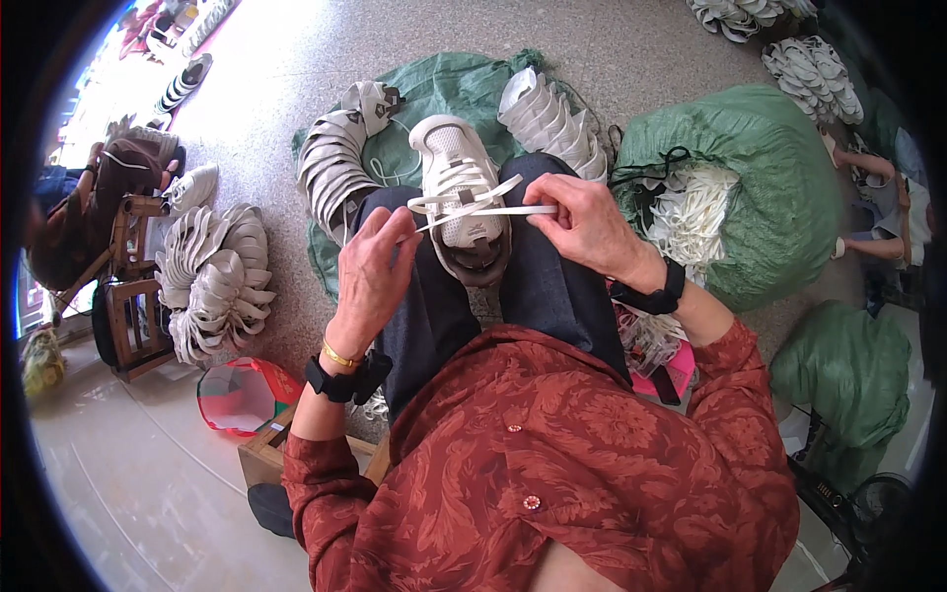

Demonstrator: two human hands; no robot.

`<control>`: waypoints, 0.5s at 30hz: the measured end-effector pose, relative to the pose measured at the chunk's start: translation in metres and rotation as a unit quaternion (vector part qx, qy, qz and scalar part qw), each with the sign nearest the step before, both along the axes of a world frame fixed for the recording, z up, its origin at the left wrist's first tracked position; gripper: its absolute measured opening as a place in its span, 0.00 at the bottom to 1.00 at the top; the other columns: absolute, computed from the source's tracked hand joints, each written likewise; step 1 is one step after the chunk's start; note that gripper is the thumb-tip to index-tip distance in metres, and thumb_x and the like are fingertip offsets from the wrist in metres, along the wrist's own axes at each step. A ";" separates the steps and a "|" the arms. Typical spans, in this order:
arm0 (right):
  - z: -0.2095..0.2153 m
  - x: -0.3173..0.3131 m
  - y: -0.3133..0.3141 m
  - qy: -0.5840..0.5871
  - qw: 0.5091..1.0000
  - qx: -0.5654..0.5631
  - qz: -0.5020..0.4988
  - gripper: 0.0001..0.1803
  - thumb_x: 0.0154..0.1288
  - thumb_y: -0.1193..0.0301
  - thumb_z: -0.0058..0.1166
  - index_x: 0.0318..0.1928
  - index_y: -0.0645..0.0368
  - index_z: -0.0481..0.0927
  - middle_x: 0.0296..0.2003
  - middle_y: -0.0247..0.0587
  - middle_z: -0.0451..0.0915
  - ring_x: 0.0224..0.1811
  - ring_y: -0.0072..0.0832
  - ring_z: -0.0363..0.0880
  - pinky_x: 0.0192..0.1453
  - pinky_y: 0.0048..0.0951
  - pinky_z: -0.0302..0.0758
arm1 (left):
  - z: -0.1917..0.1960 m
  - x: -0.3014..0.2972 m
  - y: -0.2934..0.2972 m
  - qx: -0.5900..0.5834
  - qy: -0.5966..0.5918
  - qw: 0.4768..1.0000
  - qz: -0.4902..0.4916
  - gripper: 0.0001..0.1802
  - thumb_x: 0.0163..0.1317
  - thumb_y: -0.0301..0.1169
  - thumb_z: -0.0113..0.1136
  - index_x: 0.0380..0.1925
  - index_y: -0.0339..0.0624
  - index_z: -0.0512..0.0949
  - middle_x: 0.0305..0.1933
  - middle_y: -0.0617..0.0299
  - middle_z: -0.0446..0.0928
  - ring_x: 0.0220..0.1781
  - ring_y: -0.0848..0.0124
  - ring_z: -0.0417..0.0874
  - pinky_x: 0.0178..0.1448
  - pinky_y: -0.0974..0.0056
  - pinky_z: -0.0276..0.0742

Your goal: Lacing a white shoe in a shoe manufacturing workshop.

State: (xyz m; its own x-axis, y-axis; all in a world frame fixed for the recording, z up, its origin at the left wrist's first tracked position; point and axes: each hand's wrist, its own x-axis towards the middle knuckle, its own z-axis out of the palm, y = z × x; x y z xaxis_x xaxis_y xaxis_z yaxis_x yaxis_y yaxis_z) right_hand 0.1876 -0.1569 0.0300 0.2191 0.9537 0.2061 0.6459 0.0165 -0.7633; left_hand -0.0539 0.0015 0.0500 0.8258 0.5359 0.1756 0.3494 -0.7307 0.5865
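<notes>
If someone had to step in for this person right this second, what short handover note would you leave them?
Left hand: pinching one end of the flat white shoelace.
Right hand: pinching the lace's other end, pulled out sideways.
The white lace-up sneaker lies between the knees, toe pointing away.
Done: lace crosses several eyelets.
Left: the ends are loose, not tied.
Nearby: curved rows of white sneakers on the green sack; loose white laces in the open green bag on the right.

Matt white mesh-cloth shoe (460, 187) w/ flat cloth lace (473, 204) — speckled stone floor (286, 69).
</notes>
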 end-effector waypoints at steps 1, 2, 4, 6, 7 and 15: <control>0.003 0.001 -0.002 -0.016 1.000 -0.004 -0.005 0.09 0.60 0.78 0.64 0.39 0.62 0.78 0.28 0.40 0.77 0.24 0.30 0.76 0.29 0.30 0.73 | 0.000 -0.001 -0.001 0.006 0.007 1.000 -0.003 0.06 0.64 0.25 0.61 0.36 0.39 0.73 0.32 0.53 0.73 0.33 0.50 0.78 0.36 0.52 0.72; 0.006 0.003 -0.005 -0.031 0.999 -0.009 -0.008 0.07 0.61 0.78 0.62 0.39 0.63 0.78 0.29 0.43 0.77 0.26 0.36 0.78 0.32 0.33 0.75 | -0.001 -0.003 -0.002 0.012 0.014 1.000 -0.005 0.06 0.64 0.25 0.61 0.36 0.39 0.73 0.32 0.53 0.72 0.34 0.48 0.78 0.37 0.50 0.72; 0.005 0.006 -0.011 -0.059 0.998 0.009 -0.018 0.05 0.63 0.78 0.61 0.39 0.63 0.78 0.31 0.46 0.79 0.30 0.43 0.81 0.35 0.37 0.77 | -0.004 -0.009 -0.004 0.014 0.009 1.000 0.003 0.05 0.64 0.24 0.61 0.34 0.38 0.73 0.31 0.53 0.73 0.33 0.52 0.77 0.37 0.53 0.73; -0.002 0.011 -0.018 -0.085 0.995 0.054 -0.028 0.05 0.65 0.77 0.60 0.40 0.63 0.80 0.32 0.46 0.80 0.32 0.45 0.82 0.36 0.38 0.78 | -0.006 -0.015 -0.004 0.021 0.002 1.000 0.011 0.05 0.63 0.22 0.62 0.33 0.38 0.74 0.30 0.54 0.73 0.32 0.55 0.77 0.38 0.55 0.73; -0.004 0.014 -0.022 -0.087 0.994 0.050 -0.037 0.05 0.65 0.76 0.61 0.40 0.63 0.81 0.33 0.46 0.81 0.33 0.44 0.83 0.37 0.38 0.78 | -0.007 -0.019 -0.002 0.027 -0.001 1.000 0.014 0.05 0.62 0.22 0.62 0.32 0.37 0.74 0.30 0.54 0.74 0.32 0.55 0.77 0.39 0.55 0.74; -0.013 0.045 -0.054 -0.070 0.994 -0.012 -0.088 0.06 0.65 0.76 0.61 0.42 0.63 0.85 0.34 0.46 0.85 0.35 0.41 0.85 0.39 0.35 0.79 | -0.008 -0.048 0.010 0.014 0.021 0.998 0.050 0.05 0.60 0.22 0.63 0.31 0.37 0.75 0.31 0.56 0.78 0.37 0.58 0.78 0.43 0.56 0.74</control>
